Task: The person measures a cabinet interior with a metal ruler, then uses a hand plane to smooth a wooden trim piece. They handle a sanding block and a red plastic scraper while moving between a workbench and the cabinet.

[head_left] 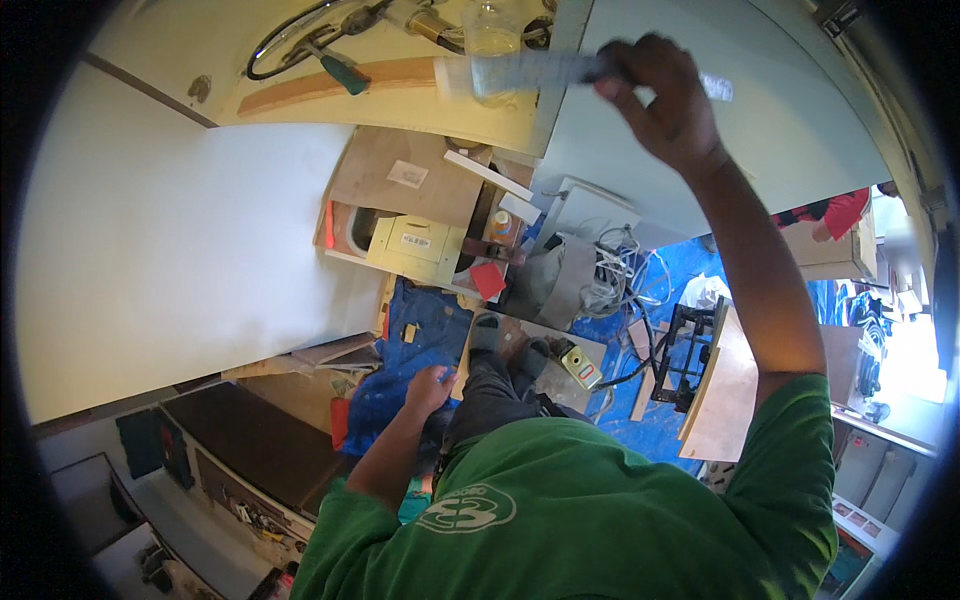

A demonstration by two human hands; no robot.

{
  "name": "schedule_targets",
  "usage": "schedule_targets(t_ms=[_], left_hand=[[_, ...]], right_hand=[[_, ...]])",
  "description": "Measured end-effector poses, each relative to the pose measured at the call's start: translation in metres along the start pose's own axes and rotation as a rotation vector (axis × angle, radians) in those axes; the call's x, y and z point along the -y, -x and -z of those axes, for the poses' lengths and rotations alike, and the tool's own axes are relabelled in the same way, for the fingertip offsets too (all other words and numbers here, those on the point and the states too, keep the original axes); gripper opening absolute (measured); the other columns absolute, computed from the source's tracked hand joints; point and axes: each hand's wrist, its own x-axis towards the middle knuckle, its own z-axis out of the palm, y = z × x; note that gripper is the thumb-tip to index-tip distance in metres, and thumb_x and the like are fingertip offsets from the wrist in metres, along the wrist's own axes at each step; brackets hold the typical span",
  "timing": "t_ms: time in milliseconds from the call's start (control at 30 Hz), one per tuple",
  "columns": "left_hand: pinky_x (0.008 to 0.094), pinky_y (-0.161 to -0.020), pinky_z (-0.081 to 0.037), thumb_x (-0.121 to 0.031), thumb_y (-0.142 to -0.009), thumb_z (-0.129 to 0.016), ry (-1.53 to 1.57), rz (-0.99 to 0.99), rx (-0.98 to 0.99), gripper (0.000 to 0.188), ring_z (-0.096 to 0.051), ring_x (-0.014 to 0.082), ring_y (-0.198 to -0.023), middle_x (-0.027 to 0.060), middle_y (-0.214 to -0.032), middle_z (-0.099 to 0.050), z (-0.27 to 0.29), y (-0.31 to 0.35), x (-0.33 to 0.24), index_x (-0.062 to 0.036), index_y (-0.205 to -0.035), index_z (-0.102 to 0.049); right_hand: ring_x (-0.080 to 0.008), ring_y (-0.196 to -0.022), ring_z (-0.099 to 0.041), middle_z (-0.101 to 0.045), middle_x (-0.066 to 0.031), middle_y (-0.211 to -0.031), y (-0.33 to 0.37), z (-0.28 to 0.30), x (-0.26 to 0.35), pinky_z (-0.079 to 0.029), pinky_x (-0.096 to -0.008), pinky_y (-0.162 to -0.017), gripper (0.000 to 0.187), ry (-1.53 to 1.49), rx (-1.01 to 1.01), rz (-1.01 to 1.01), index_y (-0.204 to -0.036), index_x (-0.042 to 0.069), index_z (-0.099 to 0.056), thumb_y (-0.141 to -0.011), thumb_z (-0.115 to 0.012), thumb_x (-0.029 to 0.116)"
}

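My right hand (660, 95) is raised at the top, its fingers wrapped round the dark handle of a long flat tool (520, 72). Motion smears the tool's pale blade, so its exact kind is unclear. The blade passes in front of a clear plastic bottle (492, 45) on the cream ledge (330, 103). A curved wooden strip (390, 74) and a green-handled tool (344, 75) lie left of the blade. Low beside my hip, my left hand (428, 390) hangs with loosely bent fingers and no visible object in it.
Below the ledge stands a worktop (385, 190) with a cream panel (415, 248). Bundled cables (620, 265) lie to its right. Blue sheeting (410, 335) covers the floor. A yellowish box-shaped device (578, 365) sits by my feet; a wooden board (722, 385) leans at right.
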Motion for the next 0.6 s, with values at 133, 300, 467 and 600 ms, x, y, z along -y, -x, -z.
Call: schedule_targets(t_ms=[133,300,467,600], left_hand=[[0.0454,-0.089,-0.052,-0.045,-0.090,-0.065,-0.010,0.039,0.049,0.048,-0.066,0.0361,-0.105,0.0188,-0.111,-0.070,0.009,0.011,-0.003,-0.0030,-0.113,-0.069],[0.0459,-0.089,-0.051,-0.046,-0.091,-0.064,-0.016,0.045,0.034,0.048,-0.065,0.0364,-0.105,0.0185,-0.110,-0.070,0.004,0.020,0.006,-0.0026,-0.111,-0.069],[0.0451,-0.090,-0.051,-0.045,-0.092,-0.063,0.039,-0.034,-0.024,0.048,-0.066,0.0363,-0.106,0.0187,-0.111,-0.070,-0.010,0.011,0.006,-0.0024,-0.115,-0.068],[0.0425,-0.084,-0.055,-0.040,-0.091,-0.068,0.126,-0.043,-0.030,0.048,-0.070,0.0340,-0.097,0.0216,-0.108,-0.071,-0.008,-0.008,-0.009,0.0005,-0.117,-0.067]], right_hand=[[-0.0260,-0.082,-0.058,-0.058,-0.0065,-0.082,0.069,-0.049,0.007,-0.044,-0.0422,-0.074,0.036,0.032,0.191,-0.166,-0.103,0.008,-0.068,-0.087,-0.072,0.041],[-0.0276,-0.084,-0.059,-0.058,-0.0092,-0.087,0.108,-0.069,0.020,-0.045,-0.0396,-0.079,0.036,-0.062,0.388,-0.313,-0.105,0.003,-0.065,-0.086,-0.075,0.032],[-0.0182,-0.072,-0.054,-0.056,-0.0099,-0.083,0.045,-0.026,0.007,-0.044,-0.0315,-0.069,0.031,-0.504,-0.113,-0.394,-0.096,-0.001,-0.062,-0.099,-0.063,0.030],[-0.0167,-0.063,-0.052,-0.053,-0.0054,-0.069,-0.001,-0.014,-0.005,-0.044,-0.0307,-0.061,0.027,-0.620,-0.250,-0.538,-0.086,0.003,-0.059,-0.101,-0.058,0.026]])
